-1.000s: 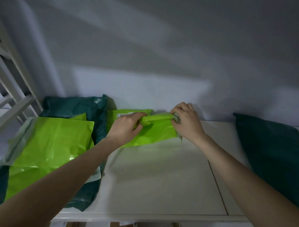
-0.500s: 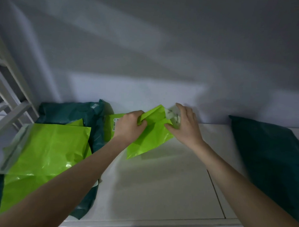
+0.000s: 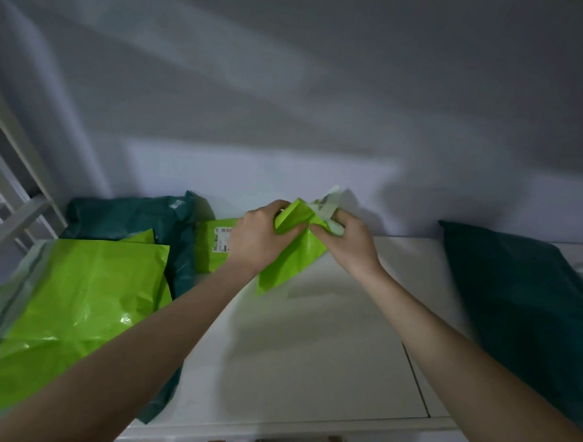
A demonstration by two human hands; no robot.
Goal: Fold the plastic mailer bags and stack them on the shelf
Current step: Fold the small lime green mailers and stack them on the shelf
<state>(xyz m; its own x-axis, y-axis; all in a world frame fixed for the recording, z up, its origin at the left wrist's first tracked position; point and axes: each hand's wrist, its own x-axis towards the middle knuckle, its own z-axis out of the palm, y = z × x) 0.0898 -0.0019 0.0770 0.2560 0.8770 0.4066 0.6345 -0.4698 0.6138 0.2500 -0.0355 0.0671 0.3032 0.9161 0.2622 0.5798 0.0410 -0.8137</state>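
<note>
Shelf (image 3: 311,355): bare white centre between green bags (image 3: 79,295) left and dark bag (image 3: 520,297) right. Left hand (image 3: 256,239) and right hand (image 3: 346,243), fingers clamped on lime mailer (image 3: 292,257), crumpled, lifted near wall

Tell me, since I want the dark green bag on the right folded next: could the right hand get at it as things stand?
Probably not at once: the right hand grips the lime mailer together with the left hand. Once it lets go, bare shelf leaves the way to the dark green bag free.
</note>
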